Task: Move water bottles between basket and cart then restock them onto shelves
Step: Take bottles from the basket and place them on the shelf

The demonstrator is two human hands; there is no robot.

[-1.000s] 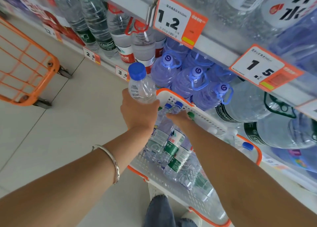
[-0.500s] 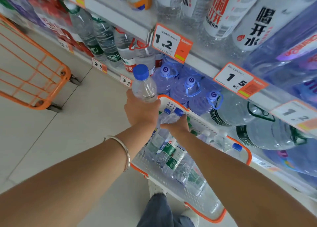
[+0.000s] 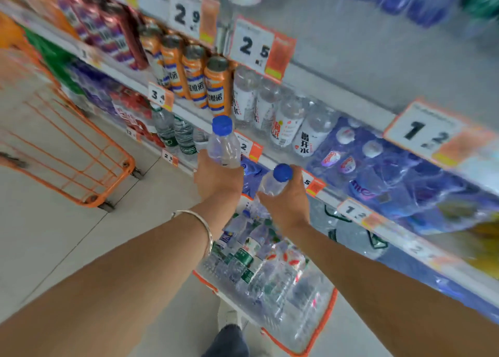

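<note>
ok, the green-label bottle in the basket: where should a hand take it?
Take the green-label bottle by its upper body near the shoulder, coming from above. It lies on its side, packed among other bottles in the basket, so only its top face is free; the sides look wedged. Blur hides its cap.

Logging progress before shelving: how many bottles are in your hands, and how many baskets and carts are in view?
Bottles in hand: 2, upright bottle in left hand, tilted bottle in right hand
Baskets: 1, orange-rimmed basket
Carts: 1, orange cart
Total: 4
</note>
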